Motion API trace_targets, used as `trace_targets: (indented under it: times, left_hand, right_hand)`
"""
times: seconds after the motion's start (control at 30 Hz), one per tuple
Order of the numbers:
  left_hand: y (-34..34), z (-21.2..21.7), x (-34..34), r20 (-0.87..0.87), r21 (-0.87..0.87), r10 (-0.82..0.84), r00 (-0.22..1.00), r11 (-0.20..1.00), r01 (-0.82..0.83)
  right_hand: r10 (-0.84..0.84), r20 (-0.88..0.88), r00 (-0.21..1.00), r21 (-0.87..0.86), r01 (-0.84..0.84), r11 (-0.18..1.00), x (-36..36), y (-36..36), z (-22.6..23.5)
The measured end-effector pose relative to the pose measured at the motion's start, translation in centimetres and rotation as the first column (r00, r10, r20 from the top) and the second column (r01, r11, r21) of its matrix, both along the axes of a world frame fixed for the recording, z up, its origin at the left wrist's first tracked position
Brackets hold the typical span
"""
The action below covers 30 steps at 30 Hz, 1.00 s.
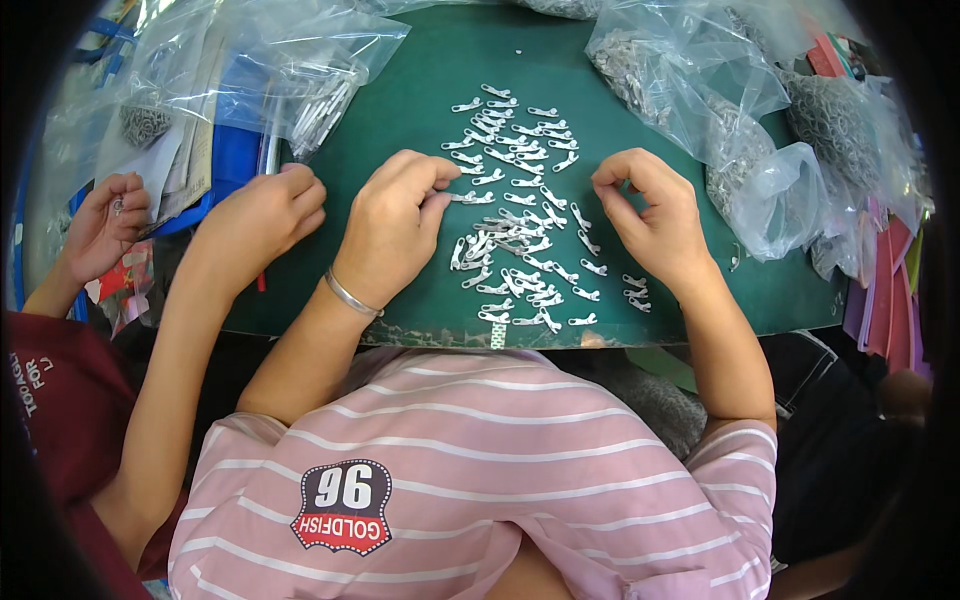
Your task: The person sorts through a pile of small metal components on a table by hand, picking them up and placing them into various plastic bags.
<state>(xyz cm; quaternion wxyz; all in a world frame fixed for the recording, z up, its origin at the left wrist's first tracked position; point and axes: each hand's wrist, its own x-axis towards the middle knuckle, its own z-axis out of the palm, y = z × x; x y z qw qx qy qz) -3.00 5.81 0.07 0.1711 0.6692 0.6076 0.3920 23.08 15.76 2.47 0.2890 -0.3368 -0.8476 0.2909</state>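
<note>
Small silver metal parts, each with a hole at one end and a fork-like other end, lie scattered in a loose heap on the green tabletop. At the heap's left side my left hand has its fingers curled, with thumb and index on a small silver part. Right of the heap, my right hand is bent in a pinch, index finger and thumb curled toward each other; what lies between them is too small to tell. Several silver parts lie apart, near my right wrist.
Clear plastic bags of metal pieces crowd the right and far right. Another bag with long silver pieces lies at the far left. A co-worker's hands are close on my left, beside a blue tray. Coloured sheets stand at right.
</note>
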Motion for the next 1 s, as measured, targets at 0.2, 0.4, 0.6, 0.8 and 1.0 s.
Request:
trace_targets:
  times: [0.2,0.4,0.6,0.8,1.0]
  left_hand:
    - [-0.1,-0.1,-0.4,-0.079,-0.008,-0.043,0.996,0.999,0.042]
    - [0.2,-0.1,-0.3,-0.105,-0.025,-0.052,0.993,0.998,0.049]
    - [0.3,0.1,-0.2,-0.139,0.026,-0.005,0.99,1.0,0.009]
    - [0.6,-0.3,-0.5,-0.165,0.059,-0.009,0.986,0.998,0.019]
    - [0.6,0.2,-0.3,-0.128,0.077,0.021,0.992,0.997,-0.011]
  right_hand:
    - [0.044,-0.009,0.999,-0.027,-0.044,0.999,-0.5,-0.2,-0.6]
    - [0.051,0.016,0.999,-0.033,-0.05,0.998,-0.5,-0.1,-0.6]
    - [0.053,0.023,0.998,-0.052,-0.051,0.997,-0.3,-0.3,-1.0]
    - [0.089,0.044,0.995,-0.034,-0.088,0.996,-0.6,-0.3,-1.3]
    - [0.103,0.051,0.993,0.007,-0.103,0.995,-1.0,-0.5,-1.0]
